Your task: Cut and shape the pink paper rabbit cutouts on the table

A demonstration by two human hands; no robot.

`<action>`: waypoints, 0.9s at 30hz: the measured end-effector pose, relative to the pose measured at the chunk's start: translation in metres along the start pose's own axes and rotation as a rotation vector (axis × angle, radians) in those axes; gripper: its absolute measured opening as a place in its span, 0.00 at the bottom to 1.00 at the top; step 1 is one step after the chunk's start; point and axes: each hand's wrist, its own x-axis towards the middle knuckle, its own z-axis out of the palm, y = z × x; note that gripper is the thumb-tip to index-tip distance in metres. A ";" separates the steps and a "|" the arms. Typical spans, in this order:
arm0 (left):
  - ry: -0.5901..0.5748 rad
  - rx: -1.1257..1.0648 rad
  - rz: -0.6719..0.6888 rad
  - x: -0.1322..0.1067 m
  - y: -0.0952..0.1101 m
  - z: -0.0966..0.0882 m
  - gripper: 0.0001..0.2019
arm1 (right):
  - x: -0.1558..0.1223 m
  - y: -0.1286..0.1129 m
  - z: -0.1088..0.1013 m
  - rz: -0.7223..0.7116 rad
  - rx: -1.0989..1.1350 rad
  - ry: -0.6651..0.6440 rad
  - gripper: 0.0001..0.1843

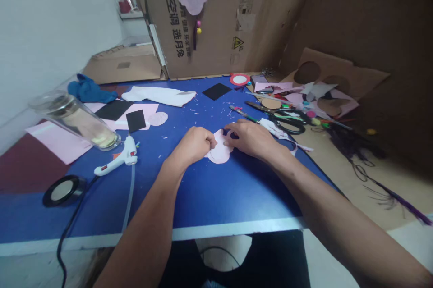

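Observation:
A pale pink paper cutout (220, 152) with a scalloped, flower-like outline lies on the blue tabletop (216, 198) near its front middle. My left hand (198, 143) is closed, its curled fingers pinching the cutout's upper left part. From the other side my right hand (248, 137) grips the upper right edge between bent fingers and thumb. The fingers hide parts of the cutout's top. Just beyond my right hand lie large black-handled scissors (287, 119) and a thin brush-like pen (245, 113).
To the left are a white glue gun (118, 158), a tape roll (62, 191) and a tilted glass bottle (77, 121). Black squares (135, 121) and a white cloth strip (158, 95) lie farther back. Cardboard walls (216, 53) stand behind; paper scraps (338, 103) crowd the right.

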 end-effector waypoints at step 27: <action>-0.032 -0.185 -0.096 -0.002 0.002 -0.005 0.18 | -0.006 -0.020 -0.007 0.008 -0.051 -0.009 0.22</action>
